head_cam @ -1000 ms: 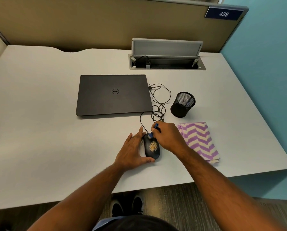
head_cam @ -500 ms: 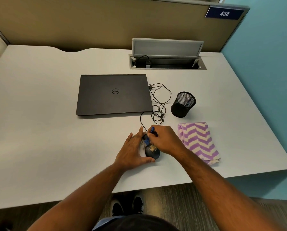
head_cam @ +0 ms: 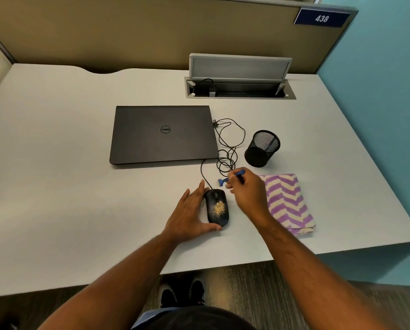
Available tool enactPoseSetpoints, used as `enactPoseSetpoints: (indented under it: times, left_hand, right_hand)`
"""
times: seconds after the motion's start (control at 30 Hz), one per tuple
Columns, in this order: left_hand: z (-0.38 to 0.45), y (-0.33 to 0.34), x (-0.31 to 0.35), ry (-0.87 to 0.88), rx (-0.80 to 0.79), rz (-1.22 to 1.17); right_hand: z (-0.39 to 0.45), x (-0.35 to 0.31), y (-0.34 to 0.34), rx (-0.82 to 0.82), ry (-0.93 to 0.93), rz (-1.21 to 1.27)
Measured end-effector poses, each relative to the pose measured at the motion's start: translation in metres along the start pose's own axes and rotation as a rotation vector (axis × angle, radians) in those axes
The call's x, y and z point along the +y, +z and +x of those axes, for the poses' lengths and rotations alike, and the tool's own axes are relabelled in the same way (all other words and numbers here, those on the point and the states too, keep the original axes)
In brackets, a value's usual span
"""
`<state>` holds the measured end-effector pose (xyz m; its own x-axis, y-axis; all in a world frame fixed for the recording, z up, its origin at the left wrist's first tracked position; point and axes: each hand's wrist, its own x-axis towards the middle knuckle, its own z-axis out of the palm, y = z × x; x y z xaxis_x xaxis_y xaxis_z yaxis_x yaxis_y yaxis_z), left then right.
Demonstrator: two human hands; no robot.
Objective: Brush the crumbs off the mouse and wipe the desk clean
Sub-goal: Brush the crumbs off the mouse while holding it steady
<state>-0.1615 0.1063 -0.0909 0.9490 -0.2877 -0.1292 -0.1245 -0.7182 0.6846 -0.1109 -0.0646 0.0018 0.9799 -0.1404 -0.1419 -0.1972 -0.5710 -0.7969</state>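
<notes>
Here: Dell laptop point(head_cam: 163, 134) | sign point(head_cam: 321, 18) 438 | right grip point(head_cam: 247, 194) pinches brush point(head_cam: 230, 178) | left point(head_cam: 189, 210) flat

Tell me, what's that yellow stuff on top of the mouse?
A little pile of tan crumbs sits on the back of the black mouse. The left hand rests against the mouse's left side and hides it, so any crumbs there cannot be seen.

Brush point(head_cam: 231, 177) handle is partly hidden inside the right hand point(head_cam: 247, 191). Mouse point(head_cam: 216, 207) left flank is covered by the left hand point(head_cam: 189, 213). Table point(head_cam: 56, 210) is cut off at the left edge.
</notes>
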Motion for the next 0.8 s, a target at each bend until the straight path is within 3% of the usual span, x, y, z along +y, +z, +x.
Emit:
enactPoseSetpoints:
  times: [0.07, 0.27, 0.43, 0.6, 0.8]
  left_hand:
    - [0.0, 0.0, 0.0, -0.017, -0.002, -0.007]
    - [-0.001, -0.001, 0.001, 0.007, 0.003, -0.018]
    - [0.0, 0.0, 0.0, -0.011, -0.016, -0.018]
    - [0.001, 0.003, -0.005, -0.006, -0.009, -0.018]
    - [0.001, 0.002, -0.004, -0.007, -0.015, -0.02]
  right_hand:
    - [0.008, 0.005, -0.004, 0.025, 0.094, 0.006]
    - [0.008, 0.014, 0.001, -0.135, 0.208, 0.032]
    - [0.009, 0.015, 0.0, 0.003, 0.186, 0.068]
    - [0.006, 0.015, 0.0, -0.115, 0.15, -0.068]
    - [0.006, 0.013, 0.001, -0.063, 0.111, -0.09]
